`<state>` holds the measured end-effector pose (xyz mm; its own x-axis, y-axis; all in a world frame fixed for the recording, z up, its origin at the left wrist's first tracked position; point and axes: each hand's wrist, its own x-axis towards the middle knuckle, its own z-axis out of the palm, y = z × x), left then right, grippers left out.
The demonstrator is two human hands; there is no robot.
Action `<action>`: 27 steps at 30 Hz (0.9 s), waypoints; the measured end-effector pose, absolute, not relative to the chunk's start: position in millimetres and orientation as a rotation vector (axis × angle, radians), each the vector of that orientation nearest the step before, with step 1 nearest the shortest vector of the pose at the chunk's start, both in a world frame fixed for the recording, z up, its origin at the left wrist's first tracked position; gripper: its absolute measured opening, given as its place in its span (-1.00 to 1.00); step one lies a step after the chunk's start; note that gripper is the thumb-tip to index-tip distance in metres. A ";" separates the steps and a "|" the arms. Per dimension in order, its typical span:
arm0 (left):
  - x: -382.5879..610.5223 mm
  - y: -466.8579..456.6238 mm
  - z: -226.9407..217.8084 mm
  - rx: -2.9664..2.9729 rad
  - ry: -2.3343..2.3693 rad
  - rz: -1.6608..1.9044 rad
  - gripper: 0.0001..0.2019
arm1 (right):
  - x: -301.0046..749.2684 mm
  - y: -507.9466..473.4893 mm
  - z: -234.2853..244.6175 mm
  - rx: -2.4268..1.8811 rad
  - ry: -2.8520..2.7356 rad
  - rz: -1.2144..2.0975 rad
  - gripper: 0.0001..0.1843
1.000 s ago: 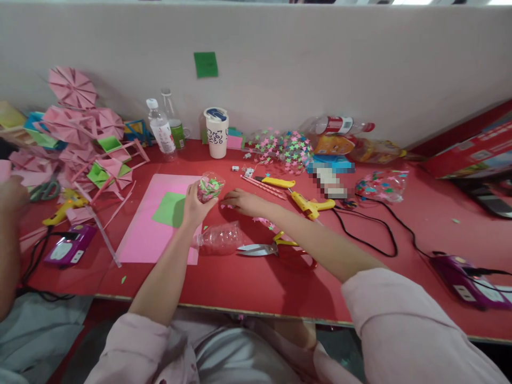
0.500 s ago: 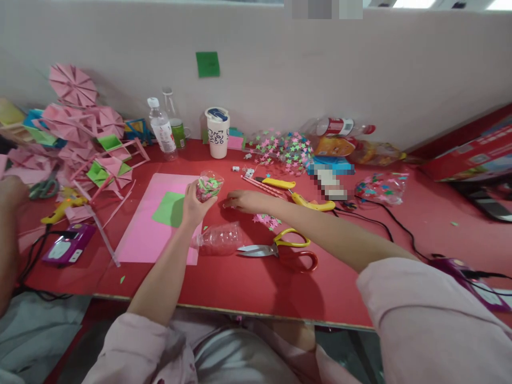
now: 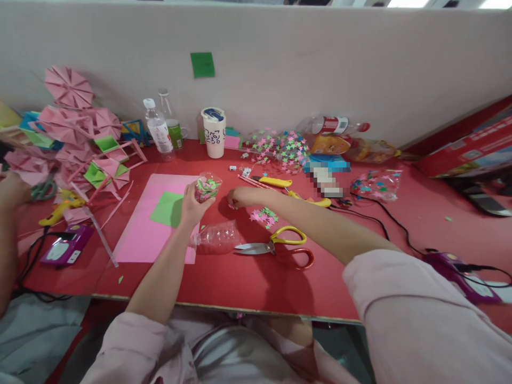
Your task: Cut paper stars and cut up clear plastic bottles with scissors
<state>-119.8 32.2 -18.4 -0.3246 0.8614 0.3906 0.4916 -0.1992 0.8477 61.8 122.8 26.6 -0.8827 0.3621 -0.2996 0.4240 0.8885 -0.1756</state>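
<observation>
My left hand (image 3: 192, 207) is closed round a small clear plastic cup (image 3: 208, 188), which holds pink and green paper stars. Just to its right, my right hand (image 3: 244, 197) is low over the table with its fingers pinched together; whatever they hold is too small to make out. Beside that hand lies a loose pile of pink and green stars (image 3: 264, 217). Nearer to me, a clear cut bottle piece (image 3: 218, 237) rests on its side, its neck over the edge of the pink paper (image 3: 134, 240). The open scissors (image 3: 256, 248) lie with their blade tips close to it.
A green sheet (image 3: 165, 209) lies on the pink paper. Behind are a white cup (image 3: 215, 136), a water bottle (image 3: 159, 130), a yellow cutter (image 3: 276, 182) and a bag of stars (image 3: 376, 184). Pink paper models (image 3: 72, 125) crowd the left, near another person's hand (image 3: 14, 189).
My right hand has drawn its fingers in and shifted slightly, uncovering more of the star pile. The left hand keeps its hold on the cup. The whole view has shifted slightly.
</observation>
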 end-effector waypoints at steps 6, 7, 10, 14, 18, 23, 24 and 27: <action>-120.8 32.5 -19.6 1.553 1.710 1.557 -0.50 | 59.0 120.3 34.7 0.699 2.693 -0.374 -0.80; -120.6 32.5 -19.7 1.553 1.712 1.554 -0.49 | 58.9 119.1 35.7 0.717 2.685 -0.370 -0.77; -120.2 32.3 -19.8 1.554 1.720 1.546 -0.47 | 56.5 117.5 37.8 0.754 2.653 -0.363 -0.70; -120.9 32.4 -19.8 1.562 1.715 1.557 -0.49 | 52.0 118.8 39.7 0.738 2.599 -0.371 -0.78; -121.6 32.5 -19.6 1.553 1.717 1.558 -0.50 | 51.6 118.5 41.5 0.762 2.587 -0.368 -0.80; -120.7 31.6 -18.0 1.553 1.718 1.547 -0.49 | 51.9 111.0 36.2 0.820 2.648 -0.400 -0.73; -120.6 31.5 -17.6 1.560 1.712 1.551 -0.49 | 52.2 108.6 34.0 0.843 2.663 -0.414 -0.72; -120.8 31.5 -16.5 1.557 1.717 1.551 -0.50 | 55.4 102.2 28.8 0.920 2.718 -0.484 -0.75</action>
